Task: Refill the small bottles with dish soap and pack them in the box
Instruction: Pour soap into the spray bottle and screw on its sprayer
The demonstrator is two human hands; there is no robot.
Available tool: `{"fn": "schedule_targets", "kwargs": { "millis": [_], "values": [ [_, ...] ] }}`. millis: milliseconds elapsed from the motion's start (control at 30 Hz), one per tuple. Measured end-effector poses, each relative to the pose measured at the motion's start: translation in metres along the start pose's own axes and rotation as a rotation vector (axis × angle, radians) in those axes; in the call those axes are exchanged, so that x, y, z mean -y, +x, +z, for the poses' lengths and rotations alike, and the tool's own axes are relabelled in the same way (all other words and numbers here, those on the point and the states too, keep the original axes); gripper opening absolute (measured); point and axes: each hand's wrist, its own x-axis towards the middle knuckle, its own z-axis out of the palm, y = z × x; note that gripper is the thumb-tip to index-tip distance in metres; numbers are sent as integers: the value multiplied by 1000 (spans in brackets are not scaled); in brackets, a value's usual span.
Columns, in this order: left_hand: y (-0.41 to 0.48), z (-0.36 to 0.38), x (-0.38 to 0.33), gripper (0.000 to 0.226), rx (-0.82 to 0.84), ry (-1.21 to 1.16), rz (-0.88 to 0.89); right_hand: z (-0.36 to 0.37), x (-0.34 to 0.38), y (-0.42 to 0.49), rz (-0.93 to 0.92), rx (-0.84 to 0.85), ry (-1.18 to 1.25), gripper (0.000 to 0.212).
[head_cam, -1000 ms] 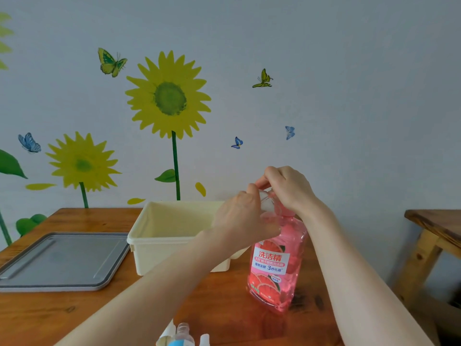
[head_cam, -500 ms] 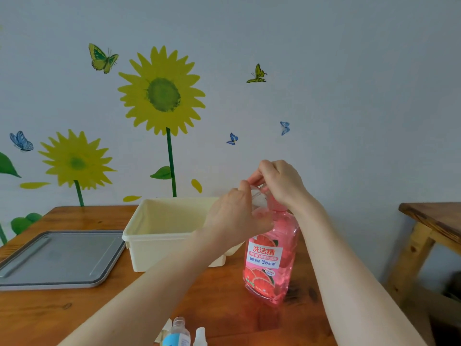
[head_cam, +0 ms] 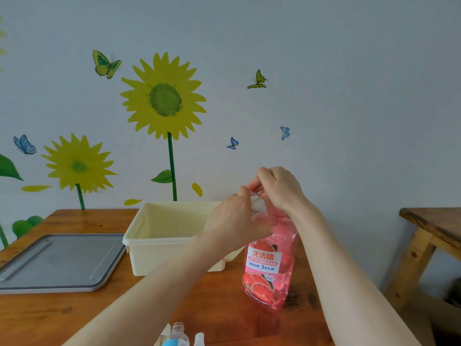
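A person's left hand (head_cam: 234, 221) curls round a small clear bottle (head_cam: 257, 206), held against the neck of the pink soap bottle (head_cam: 270, 265). The right hand (head_cam: 280, 191) closes over that bottle's top, which it hides. The 2 hands are close together, fingertips almost touching, at the right of the worktop (head_cam: 74, 318). The soap bottle stands upright just right of the cream box (head_cam: 174, 258), whose visible interior holds nothing. At least 2 more small bottles (head_cam: 178, 333) wait at the near edge, and a grey tray (head_cam: 57, 260) lies at the left. Refilling appears to be at an early stage, with no bottle packed yet; whether soap is flowing cannot be told.
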Motion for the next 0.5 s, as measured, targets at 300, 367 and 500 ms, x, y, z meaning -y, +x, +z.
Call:
{"fn": "schedule_targets", "kwargs": {
  "millis": [300,367,500],
  "values": [
    [0,-13,-6,49,34,1,-5,-8,13,1,7,43,11,43],
    [0,-11,-6,47,34,-4,2,-7,10,1,-3,25,16,44],
    [-4,-2,-3,44,39,-4,-31,3,1,-4,-22,-23,19,44]
  ]
}}
